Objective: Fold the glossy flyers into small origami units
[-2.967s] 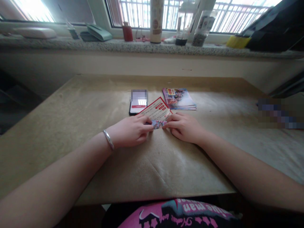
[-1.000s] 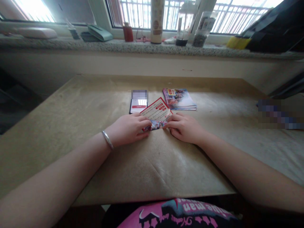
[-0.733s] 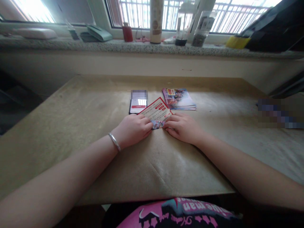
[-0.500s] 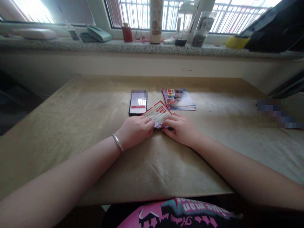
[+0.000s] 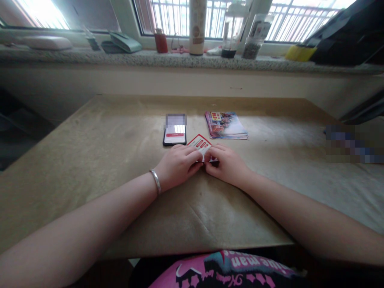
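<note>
1. Gripping the near left side of a red-bordered printed leaflet (image 5: 199,141) between thumb and fingers of the left hand (image 5: 181,163), with a silver bangle (image 5: 155,182) at the wrist.
2. Pinching the same leaflet's near right side in the right hand (image 5: 226,163), with curled fingers almost meeting the left's.
3. Held at the table (image 5: 144,224), text side up, between both hands, with its near edge mostly hidden under fingers.
4. Just beyond the left hand, a lit smartphone (image 5: 175,138), partly pixelated.
5. Beyond the right hand, a stack of glossy picture leaflets (image 5: 229,126), apart from the held one.
</note>
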The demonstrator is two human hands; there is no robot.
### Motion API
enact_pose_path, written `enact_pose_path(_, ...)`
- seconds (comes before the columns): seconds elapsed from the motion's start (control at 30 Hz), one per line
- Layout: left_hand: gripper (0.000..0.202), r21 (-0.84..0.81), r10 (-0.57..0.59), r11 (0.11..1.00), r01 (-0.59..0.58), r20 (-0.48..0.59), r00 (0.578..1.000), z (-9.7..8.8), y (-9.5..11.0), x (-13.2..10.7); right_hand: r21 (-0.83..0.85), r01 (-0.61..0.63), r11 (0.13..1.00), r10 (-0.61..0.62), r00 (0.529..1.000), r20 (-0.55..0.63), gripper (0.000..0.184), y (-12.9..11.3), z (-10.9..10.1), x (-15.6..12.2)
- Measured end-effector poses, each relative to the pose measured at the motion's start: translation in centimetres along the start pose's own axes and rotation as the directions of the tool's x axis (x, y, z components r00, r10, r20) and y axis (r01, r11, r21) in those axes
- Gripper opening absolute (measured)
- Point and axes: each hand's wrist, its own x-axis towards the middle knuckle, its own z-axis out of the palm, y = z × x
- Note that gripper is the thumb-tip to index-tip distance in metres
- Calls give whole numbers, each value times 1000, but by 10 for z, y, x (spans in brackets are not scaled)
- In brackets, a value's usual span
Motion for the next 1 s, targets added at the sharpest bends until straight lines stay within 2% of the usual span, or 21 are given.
enact_pose_path(0.17, 19, -22, 4, 1000, -4, 17, 1000, 0, 0, -1, -3, 24, 1000, -24, 1000, -5, 9, 1, -1, 0)
enact_pose_path(0.37, 17, -82, -81, 993, 80, -3, 997, -1, -2, -6, 1, -18, 1000, 18, 1000, -2, 9, 6, -3, -1)
enact_pose_path(0.73, 9, -160, -157, 976, 149, -36, 987, -5, -6, -8, 14, -103, 995, 103, 994, -26, 10, 20, -10, -5)
enact_pose_path(1.0, 7, -219, -225, 951, 217, -11, 974, -4, -8, -9, 6, -89, 996, 89, 996, -12, 8, 30, -19, -10)
